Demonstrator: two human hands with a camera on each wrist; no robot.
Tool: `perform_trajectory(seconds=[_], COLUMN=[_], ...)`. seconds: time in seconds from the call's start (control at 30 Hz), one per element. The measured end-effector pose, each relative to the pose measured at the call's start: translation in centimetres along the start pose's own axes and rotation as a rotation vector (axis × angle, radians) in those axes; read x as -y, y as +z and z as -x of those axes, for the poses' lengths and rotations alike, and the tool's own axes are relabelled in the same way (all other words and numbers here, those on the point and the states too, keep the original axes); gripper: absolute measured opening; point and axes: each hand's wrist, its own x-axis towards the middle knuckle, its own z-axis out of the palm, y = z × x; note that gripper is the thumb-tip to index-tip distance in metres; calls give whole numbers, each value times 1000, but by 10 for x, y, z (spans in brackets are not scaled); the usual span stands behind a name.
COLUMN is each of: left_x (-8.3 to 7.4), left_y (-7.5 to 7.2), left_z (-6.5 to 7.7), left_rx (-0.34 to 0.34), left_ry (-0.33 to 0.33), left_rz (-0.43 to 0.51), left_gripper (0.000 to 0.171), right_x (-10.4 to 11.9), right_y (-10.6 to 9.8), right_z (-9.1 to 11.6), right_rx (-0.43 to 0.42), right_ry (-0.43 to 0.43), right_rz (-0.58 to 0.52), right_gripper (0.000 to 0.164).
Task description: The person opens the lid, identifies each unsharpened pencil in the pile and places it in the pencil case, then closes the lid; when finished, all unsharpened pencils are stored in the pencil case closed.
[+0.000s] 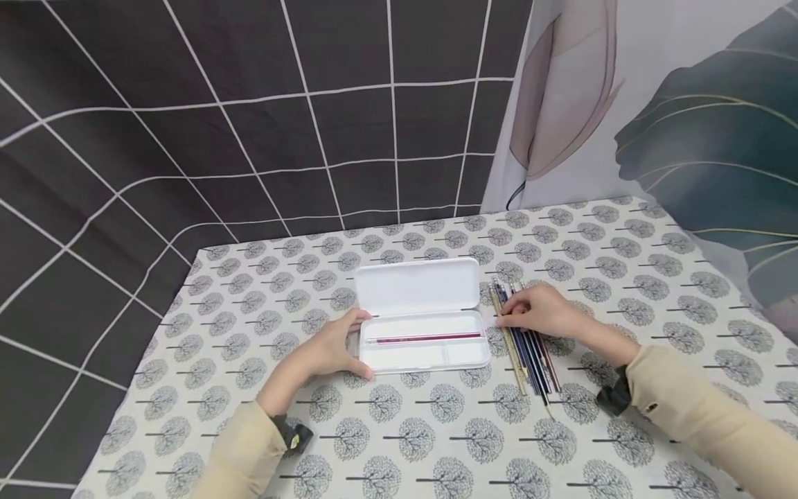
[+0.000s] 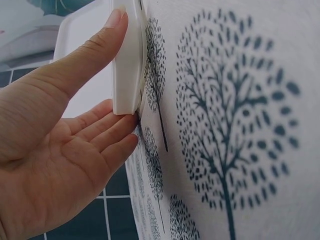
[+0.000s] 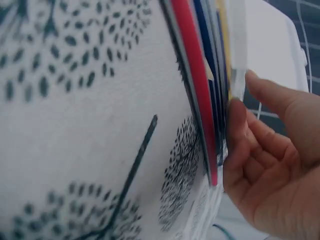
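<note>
A white pencil case (image 1: 425,357) lies with its lid (image 1: 418,285) raised at the back; a dark red pencil (image 1: 430,338) lies lengthwise inside. My left hand (image 1: 330,346) holds the case's left end, thumb at the front corner and fingers at the back. In the left wrist view, the thumb and fingers span the case's end. My right hand (image 1: 542,312) is over a loose bundle of pencils (image 1: 530,357) beside the case. Its fingers are bent against the bundle in the right wrist view, its thumb apart near the case; no pencil shows gripped between them.
A white cloth (image 1: 449,436) printed with grey trees covers the table. A dark gridded curtain (image 1: 249,125) hangs behind and to the left. At the back right hangs a pale curtain (image 1: 654,41) with large leaf shapes.
</note>
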Motion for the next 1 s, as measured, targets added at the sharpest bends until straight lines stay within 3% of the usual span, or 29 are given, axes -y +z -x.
perform_trajectory(seconds=[0.23,0.43,0.6,0.8,1.0], left_x=[1,2,2,2,2], left_y=[-1,0,-2,-2,-3], left_z=[1,0,-1,0,1], left_rx=[-3,-1,-2,4,3], left_ry=[25,23,24,31,47], left_rz=[-13,-15,-14,-20,-31], left_gripper=[98,99,99,98,98], right_x=[14,24,30,28,27], right_y=[13,12,11,11,-8], right_z=[-6,-10,-14,-18,-17], right_rx=[-87,-31,11,37,115], right_ry=[21,63,85,113,200], right_rz=[145,230,239,175,-64], right_gripper=[27,27,24,37,30])
